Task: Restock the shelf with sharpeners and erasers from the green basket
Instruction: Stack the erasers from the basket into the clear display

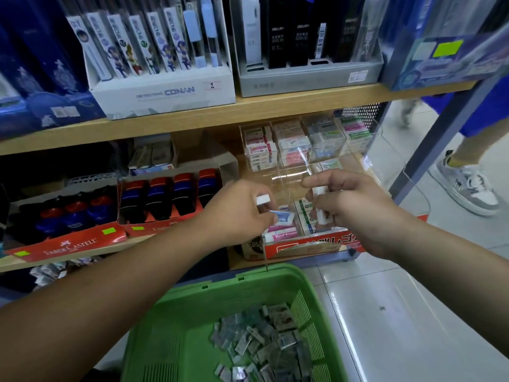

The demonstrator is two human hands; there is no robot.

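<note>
"What have I got in each hand?"

"My left hand (239,210) pinches a small white eraser (263,200) at the fingertips, and a blue-and-white eraser (281,216) seems to sit under the same fingers. My right hand (355,208) is curled round a bundle of white erasers (321,213) stood on end. Both hands hover over the front cells of the clear divider box (289,172) on the lower shelf (132,242)."

"How do I set them down well?"

"One piece at a time, I'd say, each into the cell whose stock matches, label up and square to the wall so the stack lies flat. I'd keep my knuckles off the thin clear partition between the hands; it looks easy to nudge. The blue-and-white one belongs in the front left cell, by my judgement."

"Any writing to go by?"

"The pink-and-white packs (283,235) at the front read 'Hard Eraser'. The red tray (68,245) to the left says 'FABER-CASTELL'. The white box (165,92) above says 'DETECTIVE CONAN', with a tag marked '2'. The print on the red strip (316,244) under the divider box I can't make out."

"And the supply?"

"The green basket (192,312) sits below my arms with a heap of small wrapped packets (264,343) in it. There's plenty left to shelve, I reckon."
</note>
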